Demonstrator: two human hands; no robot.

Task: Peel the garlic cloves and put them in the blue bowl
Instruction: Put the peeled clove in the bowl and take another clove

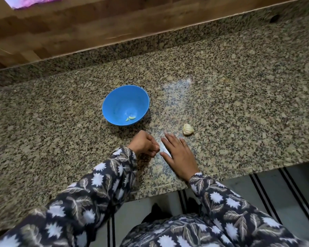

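A blue bowl (114,102) stands on the granite counter with two small peeled garlic cloves (131,118) at its bottom. A pale garlic bulb piece (188,129) lies on the counter to the bowl's right. My left hand (144,144) rests just below the bowl with its fingers curled under; whether it holds anything is hidden. My right hand (178,155) lies flat on the counter, fingers straight, a short way left of and below the garlic piece, not touching it.
The speckled granite counter (239,104) has a raised granite back ledge (114,52) with wood panelling (78,24) behind it. Its front edge runs close to my body, with tiled floor (284,193) below at the right.
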